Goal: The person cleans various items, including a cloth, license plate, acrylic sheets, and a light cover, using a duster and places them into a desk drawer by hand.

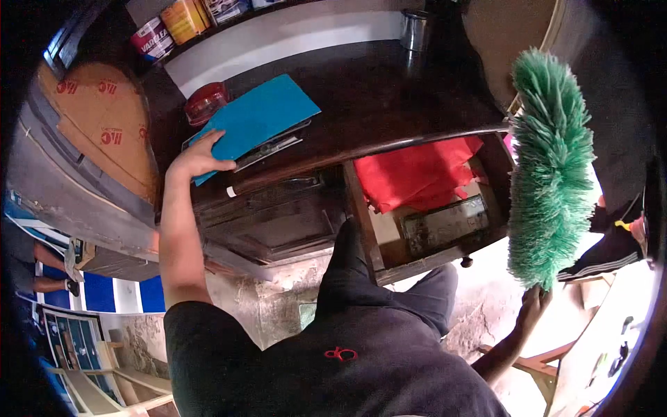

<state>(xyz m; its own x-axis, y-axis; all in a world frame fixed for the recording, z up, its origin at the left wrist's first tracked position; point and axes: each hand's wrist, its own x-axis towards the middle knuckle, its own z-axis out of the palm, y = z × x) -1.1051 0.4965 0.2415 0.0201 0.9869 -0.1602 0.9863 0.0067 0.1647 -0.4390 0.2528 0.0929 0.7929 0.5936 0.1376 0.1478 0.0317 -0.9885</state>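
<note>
My left hand (199,156) grips the near left corner of a blue folder (267,115), which lies tilted on the dark wooden desk (361,90). Beneath the folder a dark flat item with a silvery edge (272,151) sticks out; what it is I cannot tell. In my right hand (533,306), closed round the lower end, is a fluffy green duster (551,170) held upright at the right. Beside the duster, the desk drawer (375,260) is pulled out, with a red cloth (413,174) and a dark-framed flat object (448,226) inside.
A red translucent container (206,103) stands behind the folder. A metal canister (415,31) is at the desk's back. Several tins, one a yellow can (185,21), line the shelf above. At far left, part of another person's leg (52,283) shows.
</note>
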